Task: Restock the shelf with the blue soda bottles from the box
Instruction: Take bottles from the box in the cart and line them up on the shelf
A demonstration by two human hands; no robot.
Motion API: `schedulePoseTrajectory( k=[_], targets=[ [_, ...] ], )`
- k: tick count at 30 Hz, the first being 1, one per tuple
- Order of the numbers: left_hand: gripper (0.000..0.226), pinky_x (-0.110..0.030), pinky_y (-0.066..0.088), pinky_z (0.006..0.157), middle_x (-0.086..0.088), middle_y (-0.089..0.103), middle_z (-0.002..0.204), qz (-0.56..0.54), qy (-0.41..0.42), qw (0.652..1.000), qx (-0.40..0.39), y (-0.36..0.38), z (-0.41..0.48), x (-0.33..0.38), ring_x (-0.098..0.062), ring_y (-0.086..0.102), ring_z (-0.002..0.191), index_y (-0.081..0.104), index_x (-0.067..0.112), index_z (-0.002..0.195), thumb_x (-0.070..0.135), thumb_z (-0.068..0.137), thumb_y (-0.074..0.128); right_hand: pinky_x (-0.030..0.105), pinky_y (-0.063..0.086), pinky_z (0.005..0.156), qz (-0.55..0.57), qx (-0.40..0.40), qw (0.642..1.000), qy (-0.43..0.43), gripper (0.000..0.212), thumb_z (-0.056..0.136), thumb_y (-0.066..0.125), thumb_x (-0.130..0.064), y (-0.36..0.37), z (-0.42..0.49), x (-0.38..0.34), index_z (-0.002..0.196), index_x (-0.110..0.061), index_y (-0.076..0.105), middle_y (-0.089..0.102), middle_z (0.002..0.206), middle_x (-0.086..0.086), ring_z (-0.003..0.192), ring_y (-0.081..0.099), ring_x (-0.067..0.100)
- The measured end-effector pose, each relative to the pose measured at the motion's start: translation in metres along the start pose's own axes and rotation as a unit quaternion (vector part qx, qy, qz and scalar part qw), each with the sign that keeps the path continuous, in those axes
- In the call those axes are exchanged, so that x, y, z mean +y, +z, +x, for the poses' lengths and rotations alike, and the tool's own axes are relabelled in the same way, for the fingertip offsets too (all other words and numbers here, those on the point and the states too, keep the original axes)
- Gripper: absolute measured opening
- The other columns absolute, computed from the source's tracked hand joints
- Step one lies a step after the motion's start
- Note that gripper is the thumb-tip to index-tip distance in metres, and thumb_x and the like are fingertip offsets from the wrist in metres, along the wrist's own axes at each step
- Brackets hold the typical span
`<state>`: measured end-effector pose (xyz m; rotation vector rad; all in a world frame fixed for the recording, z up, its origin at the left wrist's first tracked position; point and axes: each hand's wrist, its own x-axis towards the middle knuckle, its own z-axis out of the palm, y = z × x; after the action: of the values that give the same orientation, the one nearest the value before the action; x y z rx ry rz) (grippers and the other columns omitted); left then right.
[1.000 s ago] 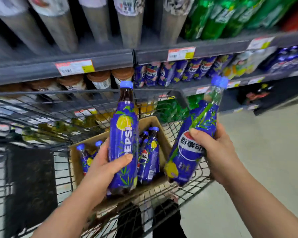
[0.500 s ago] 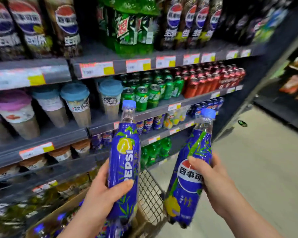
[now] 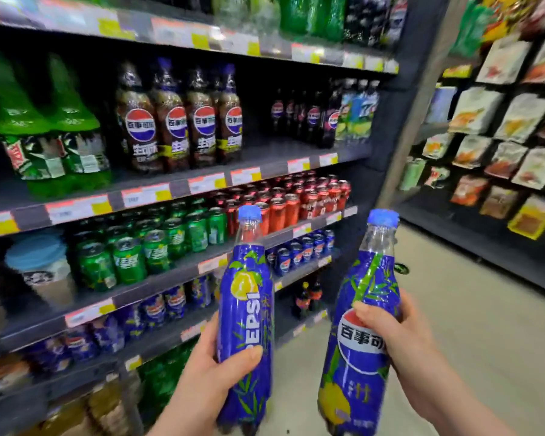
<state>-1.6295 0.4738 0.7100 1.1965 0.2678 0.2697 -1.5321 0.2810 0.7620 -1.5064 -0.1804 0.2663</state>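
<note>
**Matching blue row sits low and to the left of both hands**

The shelving unit (image 3: 202, 180) fills the left of the view and runs away to the right. Green and dark cola bottles stand high up, with cans on the tiers below. On a lower shelf (image 3: 88, 309), small blue bottles (image 3: 164, 305) with the same look stand in a blurred row. This row is ahead of, below and left of both hands, and is probably where the stock goes. The box is not in view.

The left bottle (image 3: 249, 297) stands almost upright, cap up. The right bottle (image 3: 359, 350) leans, cap tipped to the right. The left hand (image 3: 208, 369) wraps round the lower body of its bottle, thumb across the front. The right hand (image 3: 403, 341) grips its bottle at mid-height, thumb on the label. The left hand is nearer the row, so it likely places first.
</note>
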Motion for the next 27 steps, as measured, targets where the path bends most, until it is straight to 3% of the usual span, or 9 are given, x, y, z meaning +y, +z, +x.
schedulePoseTrajectory(
  k=[3, 9, 12, 19, 23, 27],
  targets=[
    [0.082, -0.027, 0.056, 0.055, -0.001, 0.076, 0.086, -0.008, -0.003, 1.000, 0.016, 0.044, 0.018, -0.004, -0.018, 0.072, 0.071, 0.057, 0.023, 0.111, 0.027, 0.031, 0.077, 0.020, 0.052, 0.050, -0.015, -0.013, 0.999, -0.027, 0.044, 0.055, 0.070, -0.025, -0.037, 0.024, -0.023, 0.098, -0.021, 0.062, 0.075, 0.079, -0.001, 0.065, 0.071, 0.014],
    [0.075, -0.032, 0.055, 0.052, -0.003, 0.075, 0.087, 0.019, 0.013, 0.999, 0.037, 0.089, 0.049, 0.015, -0.021, 0.071, 0.069, 0.059, 0.025, 0.107, 0.030, 0.034, 0.075, 0.024, 0.053, 0.056, 0.001, -0.035, 0.998, -0.056, 0.045, 0.058, 0.075, -0.028, -0.062, 0.067, -0.053, 0.100, -0.022, 0.060, 0.075, 0.084, 0.001, 0.067, 0.071, 0.012],
    [0.075, -0.031, 0.054, 0.051, -0.002, 0.075, 0.086, 0.036, 0.036, 0.998, 0.043, 0.096, 0.073, 0.021, -0.020, 0.070, 0.066, 0.058, 0.025, 0.108, 0.031, 0.035, 0.075, 0.022, 0.053, 0.052, 0.019, -0.035, 0.998, -0.052, 0.044, 0.068, 0.078, -0.021, -0.065, 0.092, -0.060, 0.107, -0.020, 0.057, 0.074, 0.084, 0.000, 0.065, 0.071, 0.012],
    [0.084, -0.033, 0.056, 0.055, -0.006, 0.075, 0.094, 0.030, 0.064, 0.997, 0.026, 0.099, 0.160, 0.024, -0.025, 0.072, 0.075, 0.055, 0.028, 0.115, 0.029, 0.035, 0.077, 0.025, 0.053, 0.056, -0.008, -0.049, 0.996, -0.077, 0.041, 0.061, 0.077, -0.029, -0.066, 0.181, -0.079, 0.098, -0.020, 0.060, 0.075, 0.080, -0.001, 0.066, 0.071, 0.015],
    [0.089, -0.030, 0.055, 0.061, 0.002, 0.075, 0.094, 0.032, 0.084, 0.996, 0.021, 0.093, 0.223, 0.031, -0.018, 0.072, 0.080, 0.053, 0.033, 0.116, 0.028, 0.032, 0.079, 0.036, 0.056, 0.070, -0.022, -0.055, 0.993, -0.098, 0.026, 0.073, 0.072, -0.020, -0.050, 0.244, -0.093, 0.098, -0.019, 0.062, 0.075, 0.087, 0.006, 0.072, 0.071, 0.022],
    [0.082, -0.027, 0.054, 0.062, -0.001, 0.075, 0.093, 0.033, 0.098, 0.995, 0.008, 0.084, 0.280, 0.046, -0.016, 0.071, 0.079, 0.057, 0.027, 0.113, 0.025, 0.034, 0.078, 0.034, 0.054, 0.065, -0.035, -0.071, 0.991, -0.107, 0.019, 0.075, 0.069, -0.021, -0.030, 0.302, -0.107, 0.093, -0.020, 0.064, 0.075, 0.082, 0.005, 0.065, 0.070, 0.018]
  ],
)
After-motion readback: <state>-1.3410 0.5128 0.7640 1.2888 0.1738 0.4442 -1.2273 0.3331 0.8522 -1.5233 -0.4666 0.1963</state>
